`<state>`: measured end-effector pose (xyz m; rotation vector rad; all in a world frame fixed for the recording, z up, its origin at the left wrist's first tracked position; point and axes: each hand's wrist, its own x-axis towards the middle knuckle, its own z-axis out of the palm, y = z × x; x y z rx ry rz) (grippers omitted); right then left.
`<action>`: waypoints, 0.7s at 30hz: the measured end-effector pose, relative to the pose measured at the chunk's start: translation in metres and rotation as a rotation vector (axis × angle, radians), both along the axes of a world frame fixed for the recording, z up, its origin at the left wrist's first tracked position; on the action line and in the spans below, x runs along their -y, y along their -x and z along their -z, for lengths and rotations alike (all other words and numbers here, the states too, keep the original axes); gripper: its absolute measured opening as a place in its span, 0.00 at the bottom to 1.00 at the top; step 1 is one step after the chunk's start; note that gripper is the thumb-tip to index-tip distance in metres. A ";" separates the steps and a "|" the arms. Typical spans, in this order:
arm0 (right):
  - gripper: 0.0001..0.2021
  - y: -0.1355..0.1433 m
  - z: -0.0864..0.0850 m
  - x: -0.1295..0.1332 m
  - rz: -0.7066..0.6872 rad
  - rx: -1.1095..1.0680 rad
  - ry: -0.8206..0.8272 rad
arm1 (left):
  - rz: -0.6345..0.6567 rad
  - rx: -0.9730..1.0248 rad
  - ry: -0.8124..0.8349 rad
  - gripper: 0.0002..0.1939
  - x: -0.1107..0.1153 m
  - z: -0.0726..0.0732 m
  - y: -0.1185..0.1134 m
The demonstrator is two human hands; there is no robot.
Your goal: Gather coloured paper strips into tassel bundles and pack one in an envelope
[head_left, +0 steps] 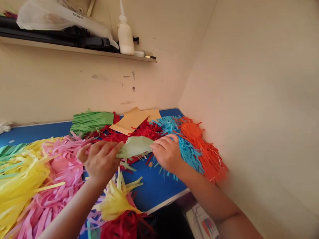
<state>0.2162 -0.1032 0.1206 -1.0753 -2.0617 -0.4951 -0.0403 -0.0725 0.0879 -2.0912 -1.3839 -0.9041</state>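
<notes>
Pale green paper (138, 146) with loose fringed strips is gripped by both hands (102, 160) (167, 152)

Pale green paper (136, 146) (narrow strips (128, 165) showing just below) spans sideways, pinched between the person's fingers (163, 148).

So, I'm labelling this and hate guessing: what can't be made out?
Head view: ends of the pale paper, hidden by the left hand and right hand.
Head view: print on the bag, too small to read.
Head view: part of the black thing, covered by the bag.
Head view: rest of the lower red fringe, cut off by the bottom edge.
</notes>
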 end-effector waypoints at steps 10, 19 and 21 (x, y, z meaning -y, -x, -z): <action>0.06 0.045 0.081 0.039 -0.090 -0.074 0.175 | 0.190 -0.256 0.265 0.30 0.097 -0.006 -0.021; 0.11 0.045 0.093 0.098 -0.136 -0.182 0.462 | 0.359 -0.400 0.431 0.24 0.057 0.062 -0.037; 0.11 0.064 0.101 0.095 -0.147 -0.138 0.697 | 0.370 -0.423 0.335 0.22 0.061 0.059 -0.033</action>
